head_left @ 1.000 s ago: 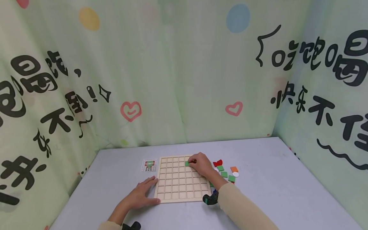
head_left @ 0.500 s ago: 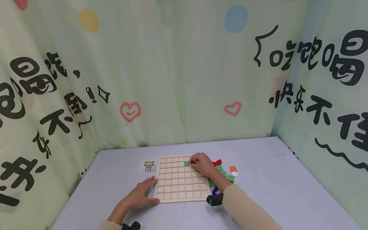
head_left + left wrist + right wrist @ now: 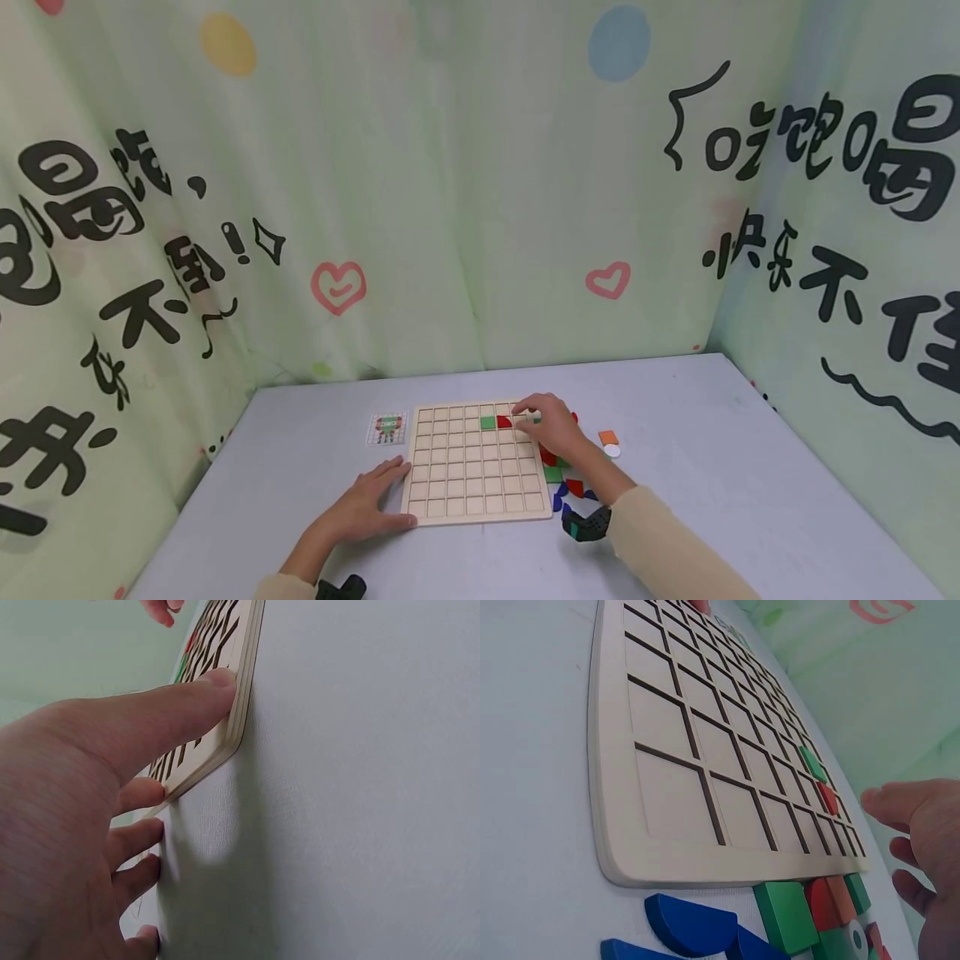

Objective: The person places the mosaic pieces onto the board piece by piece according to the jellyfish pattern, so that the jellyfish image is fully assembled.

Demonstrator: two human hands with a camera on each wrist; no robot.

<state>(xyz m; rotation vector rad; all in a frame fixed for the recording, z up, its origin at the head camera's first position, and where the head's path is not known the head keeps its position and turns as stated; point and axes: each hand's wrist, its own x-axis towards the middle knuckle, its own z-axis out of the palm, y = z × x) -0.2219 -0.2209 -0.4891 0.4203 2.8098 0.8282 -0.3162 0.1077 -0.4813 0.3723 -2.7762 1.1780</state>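
A wooden grid board (image 3: 450,479) lies flat on the table. Two pieces sit side by side in its upper cells, a green square (image 3: 488,422) and a red piece with a curved edge (image 3: 504,422). My right hand (image 3: 553,425) hovers over the board's upper right edge, just right of the red piece, its fingers loosely bent around nothing. In the left wrist view the thumb of my left hand (image 3: 82,772) rests on top of the board's near left corner, with the other fingers spread along its side.
Loose pieces lie right of the board: a green square (image 3: 787,916), blue curved pieces (image 3: 691,924), a red piece (image 3: 575,487), an orange square (image 3: 608,437) and a white disc (image 3: 612,451). A card with a printed grid figure (image 3: 388,429) lies left of the board.
My right hand has let go of the red piece, now in the cell beside the green square, and moved to the right. The left hand has stayed at the board's corner.
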